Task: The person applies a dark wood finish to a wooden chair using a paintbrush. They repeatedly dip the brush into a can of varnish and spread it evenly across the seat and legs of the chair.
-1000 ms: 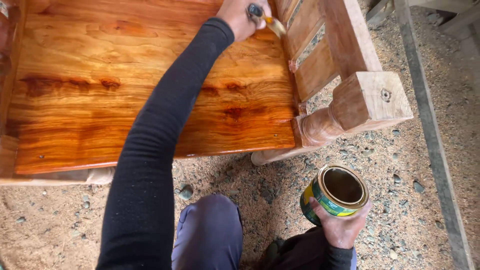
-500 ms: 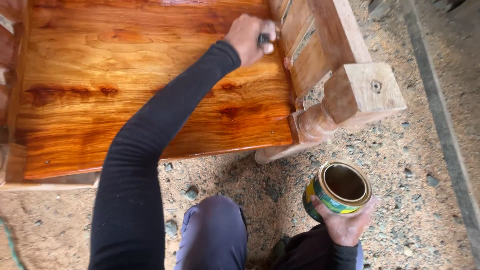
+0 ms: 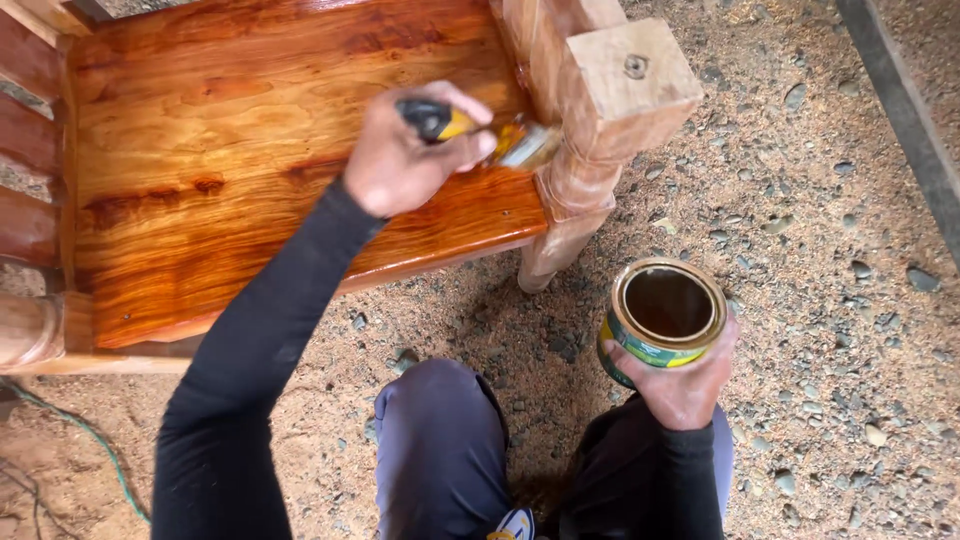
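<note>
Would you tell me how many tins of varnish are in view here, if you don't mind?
1. An open tin is held in the right hand over the gravel, beside the bench leg. Others may lie outside the picture.

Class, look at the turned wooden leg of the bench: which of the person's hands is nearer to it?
Left. The left hand holds a brush whose bristles reach the wooden leg. The right hand grips an open tin lower down, apart from the leg.
</note>
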